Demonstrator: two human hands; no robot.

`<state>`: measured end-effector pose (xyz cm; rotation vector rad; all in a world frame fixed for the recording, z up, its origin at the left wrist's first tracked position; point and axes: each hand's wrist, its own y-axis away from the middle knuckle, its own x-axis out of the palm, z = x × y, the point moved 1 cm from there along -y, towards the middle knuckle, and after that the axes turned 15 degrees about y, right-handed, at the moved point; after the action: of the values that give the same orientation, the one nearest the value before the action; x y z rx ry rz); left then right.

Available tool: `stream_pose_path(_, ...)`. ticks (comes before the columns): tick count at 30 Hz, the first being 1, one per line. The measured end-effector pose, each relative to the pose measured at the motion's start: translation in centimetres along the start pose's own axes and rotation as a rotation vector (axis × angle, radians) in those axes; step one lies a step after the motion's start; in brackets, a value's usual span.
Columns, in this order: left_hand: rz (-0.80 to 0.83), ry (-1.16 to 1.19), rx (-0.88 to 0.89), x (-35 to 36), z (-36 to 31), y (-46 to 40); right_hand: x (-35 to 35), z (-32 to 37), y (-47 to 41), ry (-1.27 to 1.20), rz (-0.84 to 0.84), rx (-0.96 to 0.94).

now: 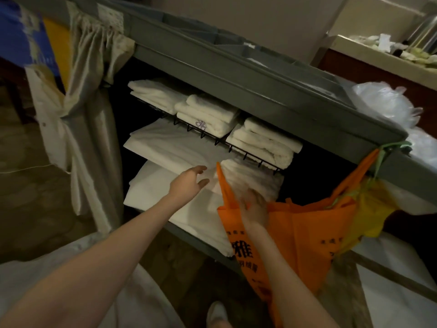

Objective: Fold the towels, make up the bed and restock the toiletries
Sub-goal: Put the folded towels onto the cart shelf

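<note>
A grey housekeeping cart (212,67) stands open in front of me. Folded white towels (205,112) lie in stacks on its black wire shelf. Below them, folded white sheets (170,143) lie in layers on the lower shelves, with more white linen (250,178) to the right. My left hand (189,183) reaches out with relaxed fingers just over the sheets and holds nothing. My right hand (254,207) is blurred; it lies against the top edge of an orange bag (295,233), in front of the white linen. Whether it holds anything is unclear.
The orange bag hangs from the cart's right corner beside a yellow bag (371,209). A pale fabric curtain (89,91) hangs at the cart's left. Clear plastic bags (383,100) sit on the cart top. A counter with small items (390,50) stands behind. White linen (35,280) lies at my feet.
</note>
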<state>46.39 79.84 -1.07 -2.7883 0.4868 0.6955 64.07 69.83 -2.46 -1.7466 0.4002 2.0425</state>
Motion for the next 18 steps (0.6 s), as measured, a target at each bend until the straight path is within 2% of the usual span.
stream_pose_path(3,0.062,-0.273,0.078,-1.9,1.1,1.5,-1.0,0.2,1.7,0.244,0.122,-0.079)
stream_pose_path(7,0.182,-0.559,0.122,-3.1,2.9,2.8,-0.1,0.9,2.2,0.399,0.118,-0.214)
stream_pose_path(18,0.248,-0.666,-0.140,-4.1,6.0,0.7,2.8,4.8,-2.2,0.313,0.063,-0.527)
